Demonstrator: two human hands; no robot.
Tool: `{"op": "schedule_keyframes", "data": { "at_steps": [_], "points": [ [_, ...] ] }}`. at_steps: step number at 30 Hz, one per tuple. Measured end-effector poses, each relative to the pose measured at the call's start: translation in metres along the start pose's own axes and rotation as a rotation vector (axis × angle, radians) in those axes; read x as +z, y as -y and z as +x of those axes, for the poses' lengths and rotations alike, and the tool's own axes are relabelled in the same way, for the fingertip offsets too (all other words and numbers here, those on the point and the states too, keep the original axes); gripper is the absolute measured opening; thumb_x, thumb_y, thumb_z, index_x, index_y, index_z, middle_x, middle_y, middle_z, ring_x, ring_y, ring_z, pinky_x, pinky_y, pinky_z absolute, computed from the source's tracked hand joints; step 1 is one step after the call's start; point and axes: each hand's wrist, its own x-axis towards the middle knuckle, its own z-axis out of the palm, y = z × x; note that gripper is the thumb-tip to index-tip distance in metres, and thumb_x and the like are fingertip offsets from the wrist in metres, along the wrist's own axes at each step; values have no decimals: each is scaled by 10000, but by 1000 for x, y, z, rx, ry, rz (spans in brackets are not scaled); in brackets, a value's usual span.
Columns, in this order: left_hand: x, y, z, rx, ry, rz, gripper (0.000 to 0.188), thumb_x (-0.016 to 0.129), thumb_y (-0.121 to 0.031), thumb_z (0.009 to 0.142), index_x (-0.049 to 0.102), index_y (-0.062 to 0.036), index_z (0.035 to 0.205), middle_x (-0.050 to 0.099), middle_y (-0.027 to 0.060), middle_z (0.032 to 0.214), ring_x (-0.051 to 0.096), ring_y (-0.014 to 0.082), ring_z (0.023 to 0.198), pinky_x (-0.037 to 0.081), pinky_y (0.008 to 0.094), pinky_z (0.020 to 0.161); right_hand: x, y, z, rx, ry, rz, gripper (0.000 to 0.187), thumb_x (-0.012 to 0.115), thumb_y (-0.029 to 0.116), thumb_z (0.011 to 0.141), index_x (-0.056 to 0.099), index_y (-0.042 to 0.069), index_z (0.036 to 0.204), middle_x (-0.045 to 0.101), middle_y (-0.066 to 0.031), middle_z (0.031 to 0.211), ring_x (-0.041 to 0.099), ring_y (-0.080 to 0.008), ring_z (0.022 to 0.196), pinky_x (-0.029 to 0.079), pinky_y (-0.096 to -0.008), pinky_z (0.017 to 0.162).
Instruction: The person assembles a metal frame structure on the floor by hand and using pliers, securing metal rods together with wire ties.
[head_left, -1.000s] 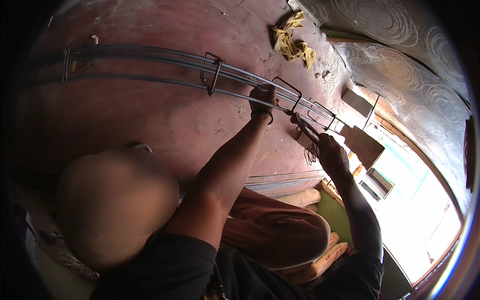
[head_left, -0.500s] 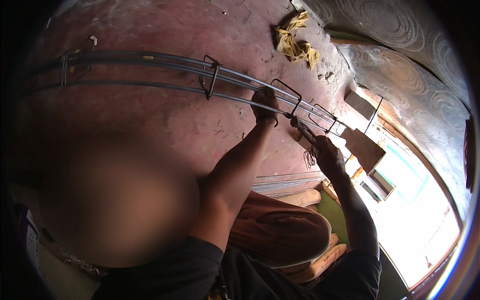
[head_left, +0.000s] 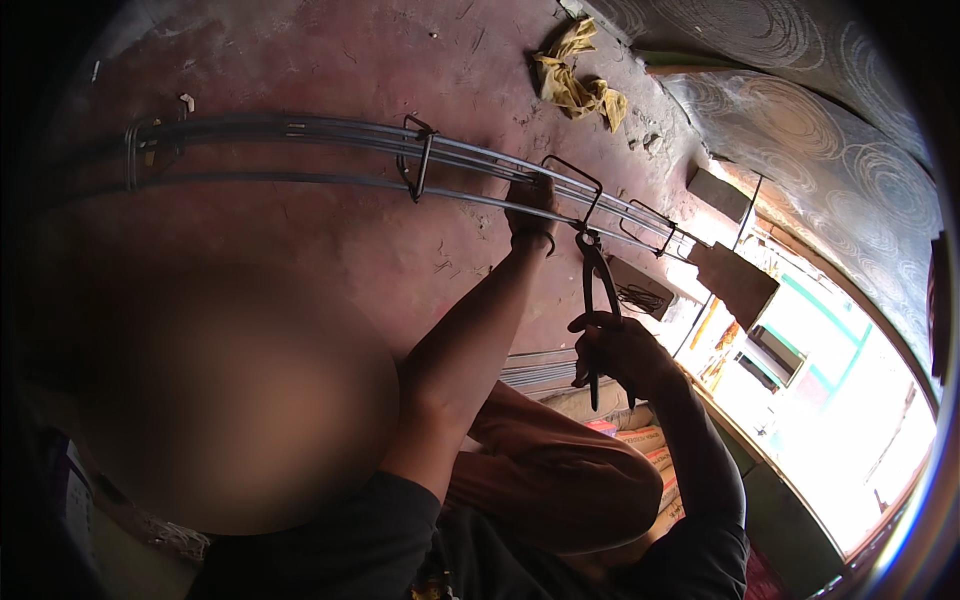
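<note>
A long cage of thin steel rods (head_left: 330, 135) runs across the view, with square wire stirrups around it. My left hand (head_left: 530, 205) is closed around the rods, just left of one stirrup (head_left: 599, 192). In my right hand (head_left: 625, 355) are long-handled pincers (head_left: 598, 268), the handles spread apart and the fingers hooked about them. The pincers' jaws are at the lower rod, by that stirrup's lower corner. Whether they grip a tie wire there is too small to tell. Another stirrup (head_left: 425, 160) sits left of my left hand.
A brick block (head_left: 735, 285) is at the cage's right end, with another block (head_left: 720, 195) behind. Thin wire (head_left: 640, 298) lies on a block beside the pincers. Spare rods (head_left: 540, 372) and filled sacks (head_left: 640, 438) lie near my knee. A yellow cloth (head_left: 570, 85) lies beyond the cage.
My right hand has moved down and left, and the pincers have swung more upright with their handles opened wide. My left hand has stayed on the rods.
</note>
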Motion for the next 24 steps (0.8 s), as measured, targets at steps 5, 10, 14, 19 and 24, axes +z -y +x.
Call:
{"op": "schedule_keyframes", "data": {
  "at_steps": [5,10,14,19,24],
  "points": [
    [-32,-4,-88,-262,154,-66,488,489,-479,930,568,1,898,596,112,755,569,204,697,463,324,645,-17,3,-14,-2,-8,-141,284,483,195,964,543,-51,1094,658,-166,868,685,-295,780,566,-399,711],
    [-16,-67,-148,-352,553,-348,395,533,-417,930,553,-29,1005,619,59,835,611,141,762,498,299,686,-32,12,-30,43,-26,-365,368,528,275,938,578,-82,1013,672,-187,823,688,-292,701,579,-384,642],
    [8,-78,-154,-399,399,-482,303,509,-341,953,534,-42,992,625,70,830,634,167,741,531,313,664,-14,0,-42,-332,-553,-1149,488,688,311,813,495,14,1148,650,-177,959,672,-304,720,554,-400,642],
    [13,-88,-152,-460,401,-714,217,443,-263,984,513,-57,980,635,92,774,641,199,639,557,330,593,20,-12,-47,-343,-915,-1855,761,641,137,733,264,-36,1371,492,-201,1163,511,-347,1065,422,-497,845],
    [19,-92,-149,-551,340,-475,223,491,-272,964,530,-54,984,644,84,860,639,183,721,538,322,630,-2,-16,-32,-414,-1063,-1927,539,472,35,818,311,-67,1322,490,-222,1093,485,-371,1059,408,-501,830]
  ]
}}
